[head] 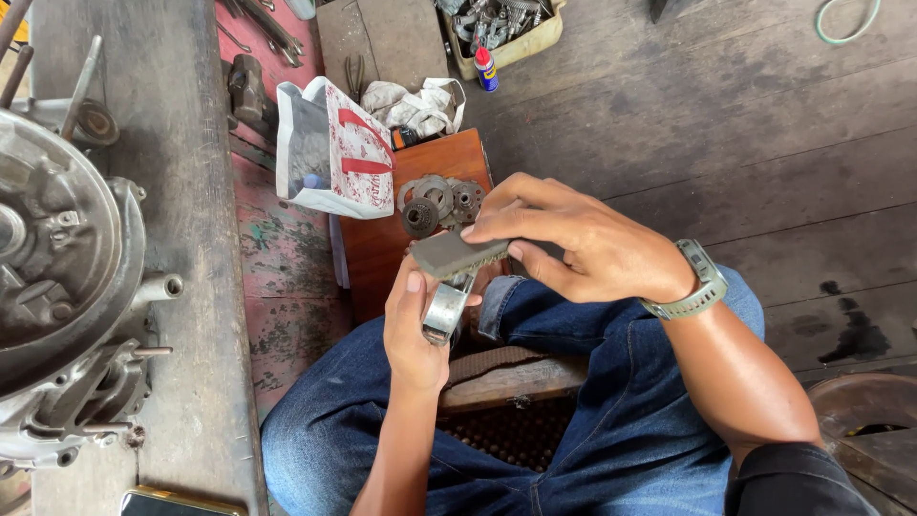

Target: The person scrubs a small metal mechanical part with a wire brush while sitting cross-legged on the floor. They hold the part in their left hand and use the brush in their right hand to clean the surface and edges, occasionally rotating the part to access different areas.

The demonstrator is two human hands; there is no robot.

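Centre of frame: left hand (413,330) is wrapped around a small shiny metal part (446,311), curved and polished, thumb up along its side. Most of the part is hidden by the palm and by the block above it, so its exact shape is hard to tell, possibly a clamp or shoe. Right hand (578,250) pinches a dark grey rectangular abrasive block (457,253), matte and gritty, fingers lying flat along the top edge and thumb beneath. The block lies across the top of the metal part, touching it. Right wrist bent inward, olive watch (700,283) on it; forearm comes in from the lower right, cut off by the frame.

Both hands sit over blue denim knees. Just above them, a reddish wooden board (382,239) carries rusty round discs and gears (437,201). A white and red plastic bag (334,148) is in the upper centre-left. At the left edge is a cast aluminium engine case (67,277), dull grey and studded, partly cut off, on a worn plank bench (191,191)
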